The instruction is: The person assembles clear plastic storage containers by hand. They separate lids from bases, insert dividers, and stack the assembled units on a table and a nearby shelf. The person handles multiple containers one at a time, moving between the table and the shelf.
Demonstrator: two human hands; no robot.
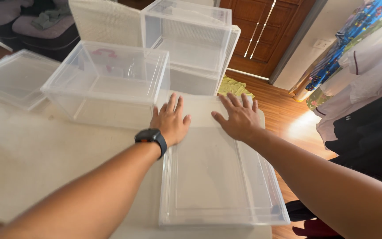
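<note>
A flat clear plastic lid point(217, 186) lies on the pale tabletop point(45, 159) in front of me, reaching to the table's right edge. My left hand point(171, 121), with a dark watch on its wrist, rests flat on the lid's far left part, fingers spread. My right hand point(238, 118) presses flat on the lid's far right part, fingers apart too. Neither hand grips anything. Just beyond my left hand stands a clear plastic box point(107, 84), open at the top.
A taller clear box point(191, 42) stands behind it, and another clear lid point(14, 77) lies at the far left. Clothes point(363, 66) hang at the right over a wooden floor point(284, 110). A wooden door point(261, 31) is at the back.
</note>
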